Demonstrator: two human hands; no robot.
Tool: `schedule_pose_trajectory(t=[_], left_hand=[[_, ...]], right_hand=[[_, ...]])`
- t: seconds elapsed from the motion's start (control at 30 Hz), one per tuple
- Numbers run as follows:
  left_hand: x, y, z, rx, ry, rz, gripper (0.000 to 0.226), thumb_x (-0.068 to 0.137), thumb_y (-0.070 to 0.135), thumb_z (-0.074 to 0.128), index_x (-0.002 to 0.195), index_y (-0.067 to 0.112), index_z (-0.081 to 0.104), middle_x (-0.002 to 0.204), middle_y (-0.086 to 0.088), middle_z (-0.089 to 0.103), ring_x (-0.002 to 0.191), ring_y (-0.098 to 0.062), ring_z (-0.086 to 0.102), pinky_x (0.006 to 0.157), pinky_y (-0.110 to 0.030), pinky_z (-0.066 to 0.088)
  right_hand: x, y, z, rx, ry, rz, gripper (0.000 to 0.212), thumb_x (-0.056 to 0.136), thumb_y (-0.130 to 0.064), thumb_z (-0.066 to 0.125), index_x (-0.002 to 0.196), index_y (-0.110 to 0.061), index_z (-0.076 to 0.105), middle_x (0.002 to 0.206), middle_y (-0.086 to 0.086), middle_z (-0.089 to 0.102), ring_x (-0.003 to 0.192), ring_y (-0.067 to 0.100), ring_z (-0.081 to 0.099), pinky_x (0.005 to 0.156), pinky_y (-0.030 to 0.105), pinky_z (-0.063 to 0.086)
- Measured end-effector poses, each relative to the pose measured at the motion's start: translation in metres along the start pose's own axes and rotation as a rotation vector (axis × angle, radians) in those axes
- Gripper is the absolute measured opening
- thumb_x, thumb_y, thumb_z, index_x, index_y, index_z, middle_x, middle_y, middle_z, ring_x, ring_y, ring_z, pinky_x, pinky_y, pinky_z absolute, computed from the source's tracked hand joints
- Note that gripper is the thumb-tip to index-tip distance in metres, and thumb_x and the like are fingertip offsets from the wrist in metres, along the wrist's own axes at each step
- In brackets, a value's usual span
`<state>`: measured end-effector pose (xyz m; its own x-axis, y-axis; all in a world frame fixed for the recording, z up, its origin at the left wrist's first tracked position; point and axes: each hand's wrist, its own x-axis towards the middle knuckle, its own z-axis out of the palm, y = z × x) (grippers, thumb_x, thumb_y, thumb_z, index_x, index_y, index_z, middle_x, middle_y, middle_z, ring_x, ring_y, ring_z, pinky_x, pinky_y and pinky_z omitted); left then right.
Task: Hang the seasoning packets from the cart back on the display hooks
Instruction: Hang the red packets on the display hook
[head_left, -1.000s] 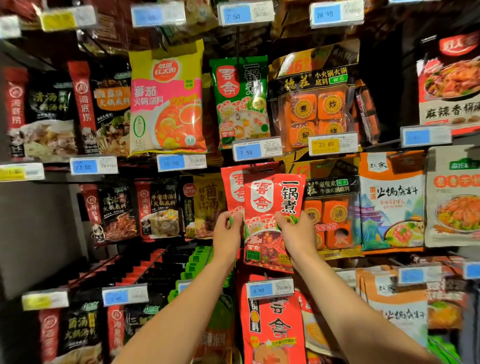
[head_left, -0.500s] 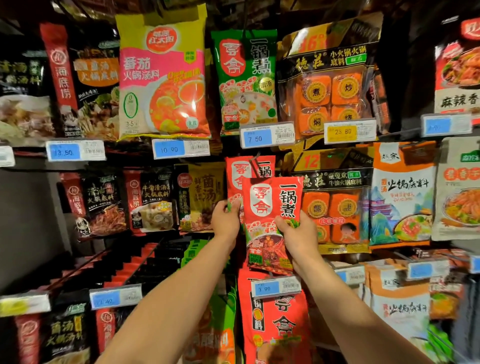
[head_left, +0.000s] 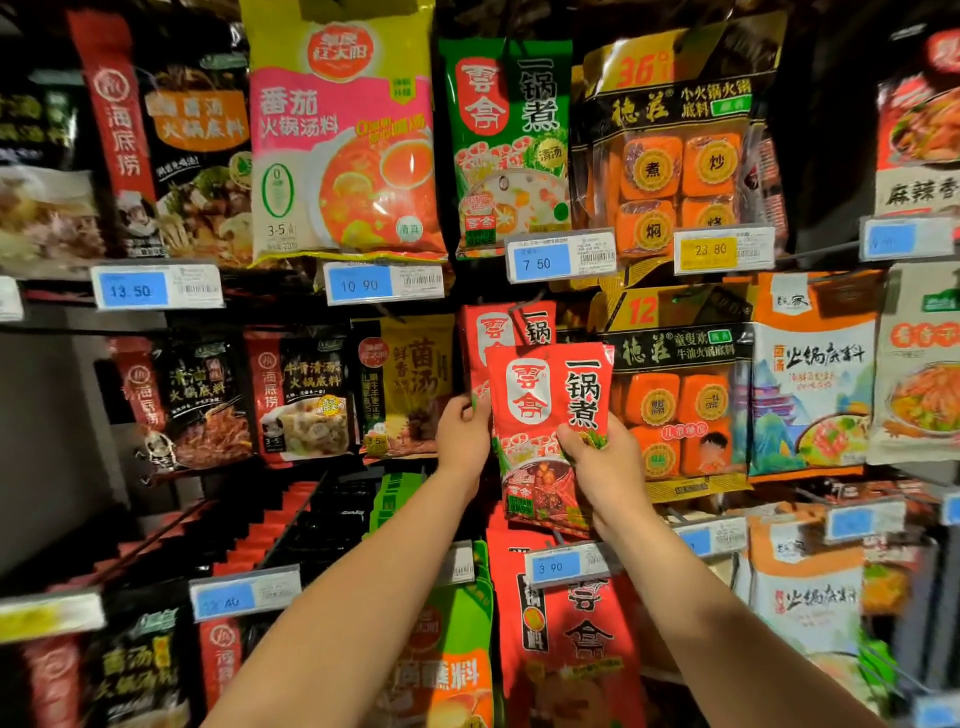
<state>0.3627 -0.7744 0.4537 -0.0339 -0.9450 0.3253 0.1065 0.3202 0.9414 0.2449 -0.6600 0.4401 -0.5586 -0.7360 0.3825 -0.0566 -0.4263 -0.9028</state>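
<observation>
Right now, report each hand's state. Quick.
Left hand: grips the left edge of the red seasoning packet.
Right hand: grips the same packet's right side, thumb on its front.

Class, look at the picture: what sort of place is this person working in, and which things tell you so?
Most likely a shop's grocery aisle: rows of hanging packets such as the pink tomato soup packet, price tags like the 7.50 tag, and both hands holding a red seasoning packet up to the display.

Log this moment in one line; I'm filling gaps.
step: hanging | left hand: holds red packet | right hand: holds it | hook: hidden
</observation>
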Motion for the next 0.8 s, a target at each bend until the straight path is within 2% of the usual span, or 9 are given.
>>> schedule_pose_trajectory(t=[0.07,0.13,0.2,0.27,0.3,0.37,0.5,0.67,0.8], left_hand=[[-0.010,-0.001,-0.005,-0.019,0.001,0.020,0.022,0.104,0.037,0.060,0.121,0.024,0.058,0.119,0.000,0.067,0.111,-0.019,0.065,0.097,-0.040,0.055],[-0.016,-0.001,-0.008,0.026,0.064,0.092,0.024,0.103,0.038,0.060,0.124,0.028,0.058,0.125,0.002,0.063,0.116,-0.017,0.062,0.101,-0.043,0.054],[-0.025,0.001,-0.011,0.045,0.079,0.157,0.024,0.104,0.039,0.058,0.125,0.028,0.060,0.126,0.002,0.060,0.116,-0.015,0.062,0.094,-0.035,0.056],[-0.039,0.011,-0.013,-0.015,0.015,0.147,0.026,0.107,0.039,0.051,0.127,0.025,0.061,0.121,0.005,0.064,0.107,-0.008,0.066,0.077,-0.021,0.055],[-0.045,0.016,-0.014,-0.048,-0.025,0.135,0.029,0.108,0.041,0.048,0.128,0.024,0.061,0.119,0.006,0.067,0.103,-0.007,0.068,0.075,-0.020,0.055],[-0.049,0.022,-0.015,-0.073,-0.110,0.133,0.036,0.108,0.046,0.045,0.131,0.022,0.060,0.118,0.003,0.072,0.102,-0.011,0.072,0.083,-0.029,0.058],[-0.056,0.039,-0.019,-0.122,-0.156,0.143,0.039,0.108,0.045,0.046,0.135,0.020,0.057,0.119,-0.001,0.073,0.103,-0.015,0.074,0.089,-0.037,0.060],[-0.065,0.049,-0.021,-0.143,-0.181,0.196,0.026,0.108,0.042,0.046,0.118,0.024,0.062,0.107,0.003,0.076,0.095,-0.013,0.075,0.078,-0.029,0.060],[-0.073,0.050,-0.018,-0.173,-0.097,0.212,0.027,0.109,0.044,0.045,0.118,0.023,0.059,0.111,-0.003,0.074,0.098,-0.019,0.075,0.082,-0.039,0.062]], right_hand=[[-0.005,-0.002,0.000,0.008,-0.010,-0.007,0.021,0.098,-0.013,0.068,0.102,-0.034,0.068,0.107,-0.004,0.077,0.101,0.020,0.073,0.093,0.051,0.059],[-0.010,-0.004,0.000,0.022,-0.017,-0.005,0.020,0.098,-0.014,0.068,0.104,-0.033,0.068,0.107,-0.003,0.077,0.101,0.020,0.073,0.091,0.049,0.060],[-0.014,-0.008,0.000,0.037,-0.017,-0.003,0.018,0.099,-0.014,0.067,0.105,-0.030,0.068,0.107,-0.003,0.077,0.099,0.020,0.073,0.088,0.047,0.060],[-0.016,-0.012,0.000,0.063,-0.017,-0.003,0.018,0.099,-0.012,0.067,0.109,-0.027,0.068,0.105,-0.003,0.077,0.097,0.018,0.074,0.080,0.039,0.061],[-0.017,-0.016,0.000,0.078,-0.019,0.000,0.019,0.099,-0.012,0.067,0.111,-0.025,0.068,0.103,-0.004,0.077,0.094,0.015,0.074,0.074,0.033,0.059],[-0.021,-0.023,0.001,0.094,-0.038,0.010,0.019,0.099,-0.011,0.067,0.114,-0.022,0.068,0.101,-0.006,0.078,0.088,0.010,0.075,0.067,0.027,0.056],[-0.023,-0.034,0.001,0.105,-0.083,0.068,0.019,0.098,-0.015,0.068,0.117,-0.020,0.068,0.106,0.000,0.078,0.094,0.018,0.075,0.078,0.036,0.059],[-0.030,-0.040,-0.007,0.135,-0.141,0.108,0.022,0.098,-0.017,0.069,0.120,-0.020,0.066,0.106,-0.001,0.079,0.096,0.020,0.076,0.081,0.040,0.060],[-0.036,-0.042,-0.013,0.120,-0.117,0.076,0.025,0.097,-0.011,0.069,0.119,-0.021,0.066,0.106,-0.001,0.079,0.098,0.021,0.076,0.086,0.045,0.060]])
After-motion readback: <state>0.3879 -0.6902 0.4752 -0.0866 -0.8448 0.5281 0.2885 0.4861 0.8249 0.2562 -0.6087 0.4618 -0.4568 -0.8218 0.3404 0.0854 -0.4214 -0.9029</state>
